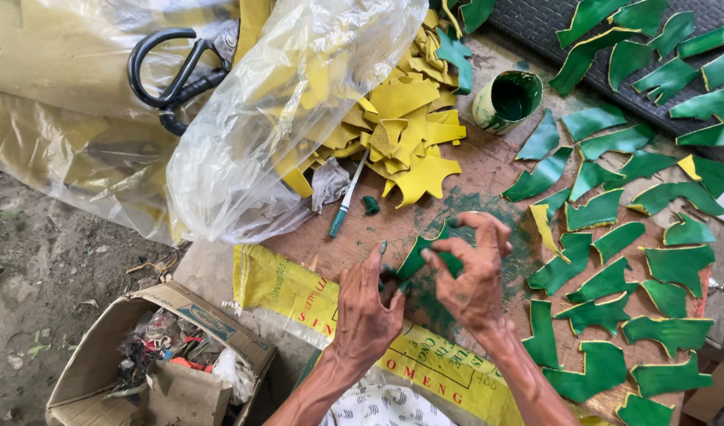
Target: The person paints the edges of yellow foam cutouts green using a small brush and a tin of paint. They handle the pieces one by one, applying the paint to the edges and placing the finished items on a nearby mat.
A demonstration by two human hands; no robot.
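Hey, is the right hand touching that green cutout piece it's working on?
Touching. The head view shows the right hand with its fingertips pinching the edge of the green piece, no gap between them.

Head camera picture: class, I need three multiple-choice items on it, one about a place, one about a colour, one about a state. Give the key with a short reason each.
1. Where do the black-handled scissors lie?
A. on the clear plastic bag at upper left
B. in the cardboard box
C. among the green pieces at right

2. What colour is the piece between the two hands?
A. yellow
B. green
C. red

3. How does the small paint-stained cup stand?
A. upright
B. upside down
C. tipped on its side, mouth showing

Key: 1 A, the handles rest on the plastic bag. 2 B, the left hand and right hand pinch a green piece. 3 C, its green inside faces the camera.
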